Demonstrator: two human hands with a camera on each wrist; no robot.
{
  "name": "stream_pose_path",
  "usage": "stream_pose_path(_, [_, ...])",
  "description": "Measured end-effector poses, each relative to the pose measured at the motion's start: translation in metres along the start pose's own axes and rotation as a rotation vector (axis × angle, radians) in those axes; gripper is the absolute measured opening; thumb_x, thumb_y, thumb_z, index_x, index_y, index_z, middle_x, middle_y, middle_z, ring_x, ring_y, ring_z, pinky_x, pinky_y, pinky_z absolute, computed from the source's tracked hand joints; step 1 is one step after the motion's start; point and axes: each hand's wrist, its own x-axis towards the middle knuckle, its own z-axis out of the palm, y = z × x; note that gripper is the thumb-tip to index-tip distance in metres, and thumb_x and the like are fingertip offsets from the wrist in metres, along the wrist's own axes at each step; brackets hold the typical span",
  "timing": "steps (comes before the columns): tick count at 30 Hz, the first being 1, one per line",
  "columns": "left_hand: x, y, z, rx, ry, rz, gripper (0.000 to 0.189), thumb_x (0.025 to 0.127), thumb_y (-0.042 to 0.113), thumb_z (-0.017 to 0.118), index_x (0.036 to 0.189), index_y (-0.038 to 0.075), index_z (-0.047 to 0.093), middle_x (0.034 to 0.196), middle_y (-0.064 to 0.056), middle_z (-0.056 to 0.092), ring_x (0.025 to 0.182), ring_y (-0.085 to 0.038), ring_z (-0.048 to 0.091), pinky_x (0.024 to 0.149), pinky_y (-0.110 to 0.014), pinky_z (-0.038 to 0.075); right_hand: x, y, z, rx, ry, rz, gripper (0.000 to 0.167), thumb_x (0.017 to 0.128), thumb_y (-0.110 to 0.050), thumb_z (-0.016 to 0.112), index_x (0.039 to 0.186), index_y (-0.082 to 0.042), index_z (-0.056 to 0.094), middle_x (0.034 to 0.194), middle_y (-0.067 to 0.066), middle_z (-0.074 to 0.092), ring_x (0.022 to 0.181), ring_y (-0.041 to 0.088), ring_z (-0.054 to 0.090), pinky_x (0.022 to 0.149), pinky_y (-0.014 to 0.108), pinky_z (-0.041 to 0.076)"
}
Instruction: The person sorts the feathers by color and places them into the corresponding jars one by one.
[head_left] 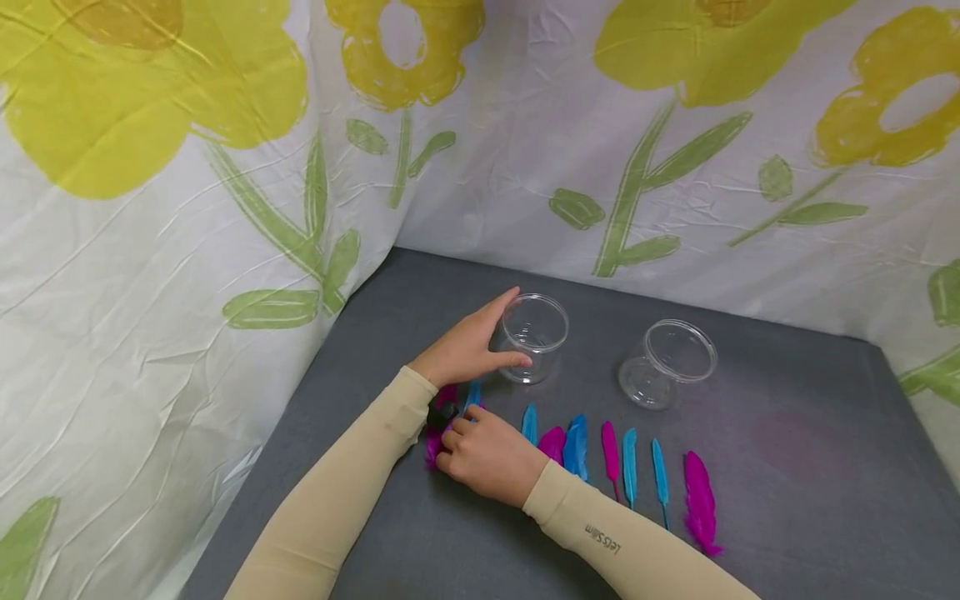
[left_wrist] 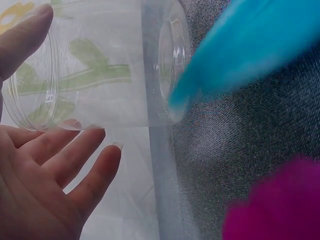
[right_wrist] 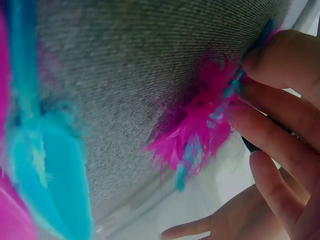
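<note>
A clear round jar (head_left: pixel 551 354) stands on the grey table, and my left hand (head_left: pixel 472 342) holds it from the left, thumb in front and fingers behind. In the left wrist view the thumb and fingertips lie on opposite sides of the jar's rim (left_wrist: pixel 54 75). Close in front of that jar, my right hand (head_left: pixel 491 458) pinches feathers at the left end of a row. The right wrist view has a frayed magenta feather (right_wrist: pixel 210 125) with a blue feather (right_wrist: pixel 232 87) across it at the fingertips. Their other ends are partly hidden by the fingers.
A second clear jar (head_left: pixel 648 387) stands to the right. Several blue and magenta feathers lie spread in a row, from a blue feather (head_left: pixel 529 423) to a magenta feather (head_left: pixel 701 500) at the right. A white flower-printed curtain (head_left: pixel 495 183) hangs behind the table (head_left: pixel 810 500).
</note>
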Motion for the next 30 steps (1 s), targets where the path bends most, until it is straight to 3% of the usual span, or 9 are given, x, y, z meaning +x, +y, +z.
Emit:
stream_pose_path(7, [-0.001, 0.0, -0.001, -0.015, 0.001, -0.007, 0.11, 0.095, 0.055, 0.081, 0.175, 0.027, 0.011, 0.177, 0.004, 0.036, 0.158, -0.023, 0.046, 0.124, -0.052, 0.046, -0.006, 0.008, 0.0, 0.069, 0.024, 0.025, 0.003, 0.1, -0.03, 0.079, 0.1, -0.033, 0.081, 0.104, -0.011, 0.08, 0.091, 0.009, 0.073, 0.08, 0.029, 0.054])
stream_pose_path(12, [0.0, -0.002, -0.001, -0.01, 0.007, 0.005, 0.11, 0.096, 0.055, 0.08, 0.175, 0.028, 0.01, 0.177, 0.005, 0.035, 0.157, -0.023, 0.047, 0.122, -0.052, 0.049, -0.007, 0.013, 0.0, 0.051, 0.009, 0.054, 0.006, 0.097, -0.028, 0.083, 0.102, -0.029, 0.082, 0.107, -0.009, 0.081, 0.091, 0.008, 0.074, 0.08, 0.027, 0.053])
stream_pose_path(25, [0.0, 0.002, -0.002, -0.024, -0.008, -0.007, 0.109, 0.095, 0.056, 0.079, 0.175, 0.027, 0.011, 0.177, 0.004, 0.034, 0.157, -0.025, 0.047, 0.119, -0.053, 0.051, -0.008, 0.019, 0.004, 0.036, -0.004, 0.112, 0.007, 0.095, -0.026, 0.085, 0.101, -0.031, 0.085, 0.104, -0.012, 0.082, 0.085, 0.009, 0.07, 0.075, 0.028, 0.051])
stream_pose_path(30, [0.001, 0.0, -0.001, -0.011, -0.011, -0.008, 0.109, 0.096, 0.057, 0.079, 0.175, 0.028, 0.01, 0.177, 0.004, 0.034, 0.157, -0.025, 0.047, 0.12, -0.052, 0.05, -0.007, 0.018, 0.008, 0.044, 0.005, 0.079, 0.006, 0.097, -0.026, 0.082, 0.099, -0.031, 0.085, 0.1, -0.011, 0.081, 0.082, 0.009, 0.068, 0.072, 0.027, 0.049])
